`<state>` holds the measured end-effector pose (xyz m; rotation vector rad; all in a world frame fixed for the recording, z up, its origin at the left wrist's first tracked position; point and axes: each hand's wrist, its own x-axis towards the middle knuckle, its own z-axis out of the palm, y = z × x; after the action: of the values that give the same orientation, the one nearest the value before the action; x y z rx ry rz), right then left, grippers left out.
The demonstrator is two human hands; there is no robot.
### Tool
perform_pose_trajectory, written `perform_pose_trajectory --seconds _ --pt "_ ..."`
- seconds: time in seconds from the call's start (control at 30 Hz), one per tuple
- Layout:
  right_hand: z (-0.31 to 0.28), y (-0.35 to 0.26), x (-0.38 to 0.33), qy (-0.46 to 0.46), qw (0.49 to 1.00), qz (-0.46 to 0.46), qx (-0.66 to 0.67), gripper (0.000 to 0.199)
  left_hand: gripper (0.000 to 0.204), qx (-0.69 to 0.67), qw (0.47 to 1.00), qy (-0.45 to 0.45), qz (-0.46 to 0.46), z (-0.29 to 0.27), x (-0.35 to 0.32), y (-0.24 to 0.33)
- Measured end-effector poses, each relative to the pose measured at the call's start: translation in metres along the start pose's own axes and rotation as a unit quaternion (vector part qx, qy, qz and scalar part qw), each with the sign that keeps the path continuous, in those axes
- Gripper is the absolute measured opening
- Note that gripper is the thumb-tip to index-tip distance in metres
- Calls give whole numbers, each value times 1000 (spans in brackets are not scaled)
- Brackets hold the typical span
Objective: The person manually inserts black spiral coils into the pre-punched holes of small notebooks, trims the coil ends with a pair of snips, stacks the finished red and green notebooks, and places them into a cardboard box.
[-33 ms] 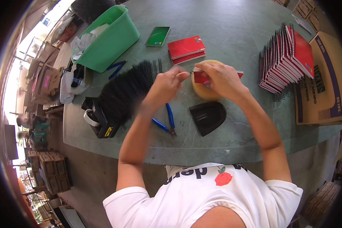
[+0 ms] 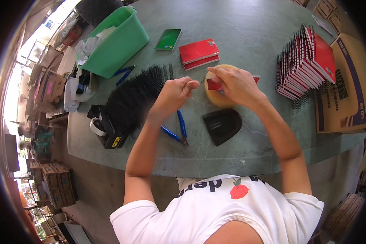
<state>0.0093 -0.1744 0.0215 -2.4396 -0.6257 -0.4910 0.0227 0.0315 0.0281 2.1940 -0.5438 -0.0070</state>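
A: Where's the small red notebook (image 2: 214, 84)?

B: Lying on top of a round yellow pad (image 2: 219, 99), mid-desk, pinned there under the right hand (image 2: 236, 85). Closed grip over it, fingers on the cover, thumb at the near edge.

A: And the left hand (image 2: 174, 94)?

B: Raised just beside the notebook's left end, thumb and fingertips pinched shut. Pinched on something thin, probably, but too small to make out.

A: Which way does the notebook lie?

B: Flat, long axis running left to right across the desk (image 2: 248, 36), one short end toward the left hand, the other poking out past the right wrist toward the stack of red spiral notebooks (image 2: 307, 61).

A: Risks?

B: Likely a slip off the pad: a rounded perch, so pressing off-centre could tip the notebook or swing its axis round. Also a fumble at the left end, with so fine a pinch. Worth minding the blue pliers (image 2: 177, 130) right under the left forearm; could be knocked by a dropped elbow. Same for the black scoop-shaped piece (image 2: 223, 125) near the right forearm.

A: Anything else close?

B: Pile of black coils (image 2: 136, 95) to the left, green tub (image 2: 116, 42) beyond it, well apart from both hands.
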Motion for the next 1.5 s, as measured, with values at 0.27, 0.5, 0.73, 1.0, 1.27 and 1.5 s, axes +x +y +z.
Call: perform_pose_trajectory --seconds 0.27,0.5,0.73,1.0,1.27,1.5 --pt "1 -5 9 -27 991 42 124 18 20 3 1000 -10 9 -5 1 4" --pt "-4 -7 11 -19 987 -7 159 25 24 160 976 68 131 7 10 7" --pt "-9 -8 16 -22 995 48 82 18 38 167 977 -111 68 94 -54 4" --pt "-37 49 -34 -51 859 240 449 20 48 100 979 142 109 11 -24 47" --pt "-25 42 -34 -13 867 209 453 19 41 169 977 60 117 19 -27 39" --pt "-22 39 -36 -6 873 197 447 19 32 176 950 175 189 16 -13 37"
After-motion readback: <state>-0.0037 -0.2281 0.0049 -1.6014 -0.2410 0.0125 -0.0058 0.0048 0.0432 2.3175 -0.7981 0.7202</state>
